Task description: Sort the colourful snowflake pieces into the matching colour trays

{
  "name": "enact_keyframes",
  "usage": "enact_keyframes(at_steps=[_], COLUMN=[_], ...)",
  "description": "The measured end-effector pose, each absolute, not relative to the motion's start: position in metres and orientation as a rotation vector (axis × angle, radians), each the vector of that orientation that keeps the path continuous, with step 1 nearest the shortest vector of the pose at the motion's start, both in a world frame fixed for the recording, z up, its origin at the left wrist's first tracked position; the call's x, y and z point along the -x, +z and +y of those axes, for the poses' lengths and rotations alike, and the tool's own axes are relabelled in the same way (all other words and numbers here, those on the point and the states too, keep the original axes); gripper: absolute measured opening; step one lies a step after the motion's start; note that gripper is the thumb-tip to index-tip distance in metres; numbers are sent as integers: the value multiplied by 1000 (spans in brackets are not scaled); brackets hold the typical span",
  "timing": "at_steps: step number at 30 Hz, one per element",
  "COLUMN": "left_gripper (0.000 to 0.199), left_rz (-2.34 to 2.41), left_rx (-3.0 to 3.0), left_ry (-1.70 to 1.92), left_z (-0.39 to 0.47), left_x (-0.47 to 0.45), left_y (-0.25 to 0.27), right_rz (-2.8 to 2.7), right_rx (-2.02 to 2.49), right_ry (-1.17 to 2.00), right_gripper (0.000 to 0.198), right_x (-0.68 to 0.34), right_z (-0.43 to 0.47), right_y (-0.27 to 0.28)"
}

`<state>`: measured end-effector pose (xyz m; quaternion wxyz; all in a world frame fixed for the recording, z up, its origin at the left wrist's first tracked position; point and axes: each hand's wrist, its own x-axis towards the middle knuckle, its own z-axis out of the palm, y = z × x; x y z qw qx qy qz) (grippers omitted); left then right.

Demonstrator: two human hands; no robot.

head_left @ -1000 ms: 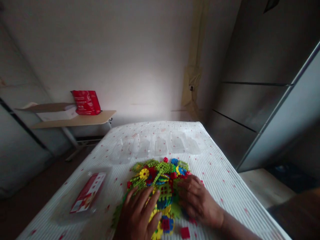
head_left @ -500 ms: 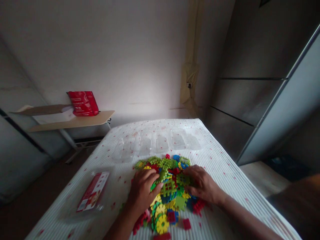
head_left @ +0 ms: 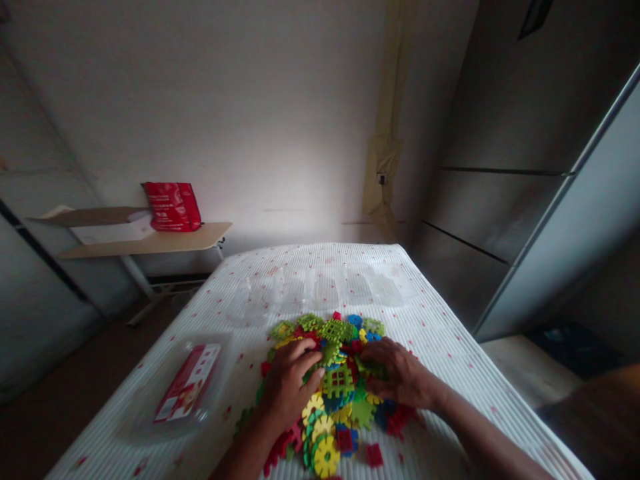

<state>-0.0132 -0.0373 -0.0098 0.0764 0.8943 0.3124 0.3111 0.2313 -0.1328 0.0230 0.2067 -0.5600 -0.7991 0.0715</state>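
Note:
A heap of plastic building pieces in green, yellow, red and blue lies on the cloth-covered table, with square lattice pieces [head_left: 338,381] and notched flower-shaped discs [head_left: 326,457] among them. On the heap's left side rests my left hand [head_left: 290,377], its fingers spread loosely and the thumb apart. My right hand [head_left: 400,375] is on the right side, fingers curved and parted from the thumb around a green lattice piece [head_left: 369,365]. Pieces beneath both palms are hidden. No piece is lifted off the heap.
Beyond the heap lies a clear plastic tray with compartments [head_left: 325,288]. To the left, a clear plastic lid with a red and white label [head_left: 187,383] sits on the tablecloth [head_left: 440,420]. A side table [head_left: 200,239] holds a red bag [head_left: 174,207] and a white box [head_left: 113,230].
My right hand has shifted slightly left and closer over the green lattice piece. My left hand stays nearly in place. The camera view has tilted a little.

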Motion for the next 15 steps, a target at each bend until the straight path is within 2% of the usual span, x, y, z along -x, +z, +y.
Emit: enact_keyframes(at_steps=[5,10,15], left_gripper=[21,20,20], left_rz=[929,932,938], left_rx=[-2641,-2594,-2575], left_ry=[960,1008,1013], left_z=[-34,-31,-31], left_x=[13,12,12], left_y=[-16,-21,-22], right_rz=[-2156,-2105,-1739], right_rx=[1502,1405,1546], right_ry=[400,399,405], right_gripper=[29,37,36], right_x=[-232,-241,-279], right_z=[-133,-128,-105], right_y=[30,33,38])
